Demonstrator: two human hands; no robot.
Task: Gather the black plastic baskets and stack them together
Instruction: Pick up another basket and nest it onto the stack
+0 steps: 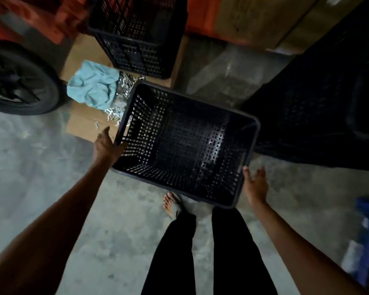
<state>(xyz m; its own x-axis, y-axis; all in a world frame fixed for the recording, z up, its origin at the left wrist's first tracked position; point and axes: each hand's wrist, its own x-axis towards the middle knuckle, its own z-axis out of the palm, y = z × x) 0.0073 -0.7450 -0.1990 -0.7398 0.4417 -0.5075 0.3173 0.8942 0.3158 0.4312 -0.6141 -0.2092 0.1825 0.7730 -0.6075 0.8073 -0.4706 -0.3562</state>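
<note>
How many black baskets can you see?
3, maybe more. One basket is between the left hand and right hand. A second basket sits on cardboard farther back. A dark basket stack stands at right; its count is unclear.

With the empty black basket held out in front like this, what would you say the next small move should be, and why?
Probably close the right hand onto the basket rim. The left hand already grips the left wall near its handle slot, but the right hand is open beside the near right corner, so the basket looks held from one side only. Then it could be carried to the dark stack of baskets on the right.
</note>
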